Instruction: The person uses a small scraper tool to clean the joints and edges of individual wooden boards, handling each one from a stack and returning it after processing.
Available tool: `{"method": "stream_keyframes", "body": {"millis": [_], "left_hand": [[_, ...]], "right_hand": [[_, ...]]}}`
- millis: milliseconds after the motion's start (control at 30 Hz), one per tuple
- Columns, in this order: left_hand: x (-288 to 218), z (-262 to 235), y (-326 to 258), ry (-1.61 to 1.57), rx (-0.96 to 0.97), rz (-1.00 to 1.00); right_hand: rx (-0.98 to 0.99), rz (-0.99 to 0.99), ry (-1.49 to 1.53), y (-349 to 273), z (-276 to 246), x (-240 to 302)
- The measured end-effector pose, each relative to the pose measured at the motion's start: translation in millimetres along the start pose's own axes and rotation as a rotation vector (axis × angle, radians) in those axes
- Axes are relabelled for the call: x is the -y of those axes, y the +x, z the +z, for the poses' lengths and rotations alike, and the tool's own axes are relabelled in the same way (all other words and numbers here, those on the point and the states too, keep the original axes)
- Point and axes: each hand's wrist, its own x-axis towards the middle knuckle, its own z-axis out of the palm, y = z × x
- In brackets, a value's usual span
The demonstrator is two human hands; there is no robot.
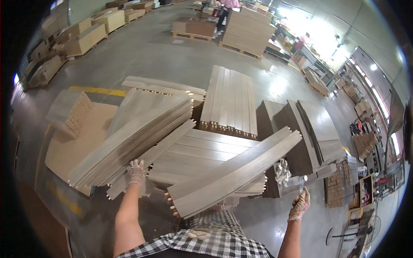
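Observation:
My left hand (pixel 137 173), in a patterned glove, has its fingers curled at the near end of a narrow grey board (pixel 168 143). That board slants beside a tall fanned stack of grey boards (pixel 142 124). My right hand (pixel 300 206), also gloved, is raised at the right with its fingers pinched together; what is between them is too small to tell. Just above it lies a clear plastic bottle (pixel 295 181) with a white cap, next to crumpled silvery wrapping (pixel 282 172). Between my hands, a few grey boards (pixel 234 172) lie slantwise across a lower stack (pixel 202 150).
More grey boards (pixel 228 101) are stacked ahead, and dark-edged panels (pixel 316 129) stand to the right. A brown sheet (pixel 92 137) bears a small stack at the left. A fan (pixel 365 230) is at the lower right. Far off, people work near pallets of cartons (pixel 247 32).

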Motion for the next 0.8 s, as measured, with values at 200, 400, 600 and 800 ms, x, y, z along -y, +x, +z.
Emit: {"method": "stream_keyframes", "body": {"millis": [200, 400, 600, 800], "left_hand": [[-78.7, -105.5, -0.3, -0.620, -0.432, 0.146], [-242.0, -264.4, -84.8, -0.332, -0.240, 0.700], [-270.7, -234.4, -109.6, -0.290, -0.022, 0.577], [-284.0, -238.4, -105.4, -0.298, -0.071, 0.556]], "right_hand": [[0.380, -0.375, -0.290, -44.3, 67.3, 25.9], [1.089, -0.874, -0.713, -84.0, 138.7, 15.8], [0.726, -0.780, -0.306, 98.0, 133.0, -37.5], [0.112, -0.762, -0.680, 300.5, 104.8, -32.6]]}}
